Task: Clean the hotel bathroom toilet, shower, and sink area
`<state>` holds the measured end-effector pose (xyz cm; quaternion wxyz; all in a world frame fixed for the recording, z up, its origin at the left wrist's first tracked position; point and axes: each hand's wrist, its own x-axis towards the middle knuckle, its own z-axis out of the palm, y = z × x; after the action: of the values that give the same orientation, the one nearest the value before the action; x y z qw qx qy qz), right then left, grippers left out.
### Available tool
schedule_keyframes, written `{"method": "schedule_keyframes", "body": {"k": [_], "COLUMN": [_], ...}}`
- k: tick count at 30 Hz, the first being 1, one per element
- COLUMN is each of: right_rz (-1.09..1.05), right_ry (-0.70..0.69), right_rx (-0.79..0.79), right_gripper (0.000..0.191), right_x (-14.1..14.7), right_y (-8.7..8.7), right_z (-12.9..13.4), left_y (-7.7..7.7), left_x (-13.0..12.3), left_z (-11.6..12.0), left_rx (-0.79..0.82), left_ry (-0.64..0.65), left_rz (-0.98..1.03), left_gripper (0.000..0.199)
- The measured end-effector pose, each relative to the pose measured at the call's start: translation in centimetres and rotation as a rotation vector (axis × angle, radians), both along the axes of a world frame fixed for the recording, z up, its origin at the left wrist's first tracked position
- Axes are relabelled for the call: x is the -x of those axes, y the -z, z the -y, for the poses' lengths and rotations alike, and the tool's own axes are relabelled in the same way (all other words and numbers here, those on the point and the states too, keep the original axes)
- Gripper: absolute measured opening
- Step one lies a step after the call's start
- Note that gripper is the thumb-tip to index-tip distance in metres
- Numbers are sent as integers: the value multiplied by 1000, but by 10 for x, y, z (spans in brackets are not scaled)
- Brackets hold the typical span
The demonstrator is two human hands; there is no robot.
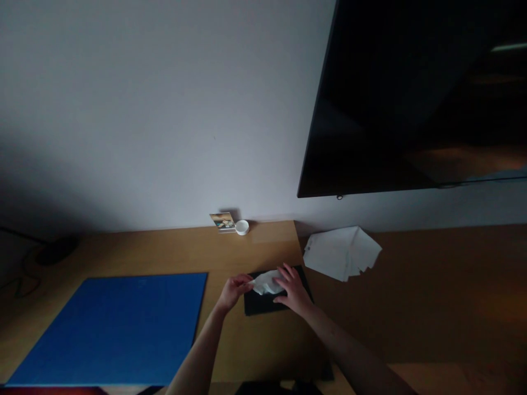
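Note:
A black flat box (263,304) lies on the wooden desk (164,252), with a white tissue (267,283) sticking out of its top. My left hand (233,291) pinches the left end of that tissue between thumb and fingers. My right hand (293,291) rests flat on the box, fingers spread over the tissue's right side. Both forearms reach in from the bottom of the view.
A blue mat (119,326) covers the desk's left part. White folded papers (341,252) lie to the right near the wall. A small white cup (242,227) and a card (222,221) stand at the wall. A dark screen (411,93) hangs above right. Cables (45,255) lie far left.

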<state>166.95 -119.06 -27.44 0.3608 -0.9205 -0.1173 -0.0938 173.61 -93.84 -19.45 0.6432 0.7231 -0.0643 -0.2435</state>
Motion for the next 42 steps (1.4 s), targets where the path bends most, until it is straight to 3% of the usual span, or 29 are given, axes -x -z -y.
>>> {"method": "schedule_keyframes", "body": {"k": [2,4,6,9,10,14,16,18,20,22,24,28,29,31,32,35,37,40,42], "right_rz": [15,46,66,44,24,-24,-27,-44,-63,-60,-39,-15,-19,-28,-30,-47,-58,-71,-101], "right_ry": [0,1,7,-3,-9,-20,-28,-50,-80,-87,-76,-111,-125,-143,-149,-122,-28,92,61], "right_rx": [12,-6,-12,38,59,102,90,75,72,65,44,4,3,0,-7,-70,-121,-111,-56], "right_gripper": [7,14,5,46,51,8,12,35,32,9,12,22,22,22,21,10,10,31,27], "right_x": [4,8,11,13,12,7,7,6,5,3,2,6,7,12,14,20,22,19,12], "right_y": [1,0,-4,-10,-12,-17,-19,-20,-19,-16,-13,-11,-11,-12,-11,-7,-3,-2,-6], "right_z": [9,17,21,17,15,11,9,4,-4,-10,-11,-4,-2,3,6,15,21,29,31], "left_y": [3,4,4,2,1,-4,-6,-9,-12,-12,-7,16,22,31,34,35,32,28,28], "left_x": [0,1,4,7,8,6,3,2,8,26,51,91,93,88,82,59,45,28,19], "left_z": [-1,-2,-2,-1,-1,-3,-3,0,4,9,18,44,52,67,73,87,91,94,95], "left_rx": [12,-2,-27,-50,-46,-4,-5,-7,-32,-150,-292,-321,-314,-322,-338,-450,-538,-591,-590], "left_ry": [-39,-51,-32,-10,-16,-82,-83,-58,-144,-367,-429,80,133,160,173,248,275,282,293], "left_rz": [-1,23,47,37,25,-28,-36,-35,36,227,441,559,545,479,427,283,233,217,216], "left_gripper": [37,36,36,34,34,33,35,39,43,40,38,19,34,57,58,39,23,27,29]}}
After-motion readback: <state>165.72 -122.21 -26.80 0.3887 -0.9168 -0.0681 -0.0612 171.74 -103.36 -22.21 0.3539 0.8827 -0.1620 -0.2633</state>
